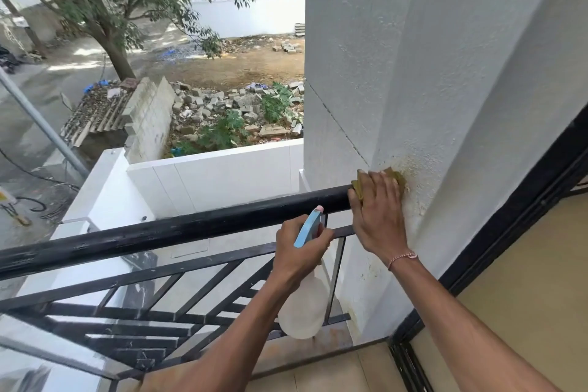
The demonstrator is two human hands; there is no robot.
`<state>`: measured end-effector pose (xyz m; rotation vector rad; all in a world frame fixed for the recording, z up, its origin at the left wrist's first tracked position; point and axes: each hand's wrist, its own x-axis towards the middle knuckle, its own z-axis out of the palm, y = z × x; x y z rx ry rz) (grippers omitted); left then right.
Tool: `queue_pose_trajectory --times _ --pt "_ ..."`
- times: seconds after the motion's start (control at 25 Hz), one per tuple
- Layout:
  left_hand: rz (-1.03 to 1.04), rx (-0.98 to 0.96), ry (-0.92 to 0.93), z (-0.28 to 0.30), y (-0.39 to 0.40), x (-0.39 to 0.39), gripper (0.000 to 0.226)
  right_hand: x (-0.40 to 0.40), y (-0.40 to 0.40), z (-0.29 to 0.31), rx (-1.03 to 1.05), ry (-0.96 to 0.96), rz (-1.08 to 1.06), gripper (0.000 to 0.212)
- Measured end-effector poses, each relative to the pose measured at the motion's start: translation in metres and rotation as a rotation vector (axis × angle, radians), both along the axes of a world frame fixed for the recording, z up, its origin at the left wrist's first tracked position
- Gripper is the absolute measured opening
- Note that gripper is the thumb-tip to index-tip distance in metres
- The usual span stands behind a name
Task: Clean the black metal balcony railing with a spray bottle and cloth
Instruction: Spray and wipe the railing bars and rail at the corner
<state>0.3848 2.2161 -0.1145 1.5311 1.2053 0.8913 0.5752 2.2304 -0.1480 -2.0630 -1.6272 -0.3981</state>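
Observation:
The black metal railing runs from lower left up to the white wall, with diagonal bars below its round top rail. My right hand grips a yellow-green cloth wrapped over the top rail's end, right where it meets the wall. Most of the cloth is hidden under my fingers. My left hand grips the neck of a spray bottle with a translucent white body and a blue trigger head, held just below the rail, nozzle pointing up toward it.
A white textured wall with yellowish stains stands right of the rail end. A black door frame and tan panel lie at right. Beyond the railing is a drop to a white compound wall, rubble and a tree.

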Motion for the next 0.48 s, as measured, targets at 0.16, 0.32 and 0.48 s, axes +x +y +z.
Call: queue_pose_trajectory --times 0.16,0.32,0.48 --pt "0.037 0.009 -0.013 0.009 0.001 -0.03 0.017 -0.057 0.009 0.005 -0.025 -0.011 0.03 0.056" --pt "0.075 -0.003 -0.058 0.02 0.001 -0.056 0.014 -0.109 0.017 0.0 -0.031 -0.104 0.205 0.052" --pt "0.084 0.023 -0.038 0.027 0.004 -0.058 0.014 -0.081 0.017 -0.001 -0.021 -0.273 0.449 0.053"
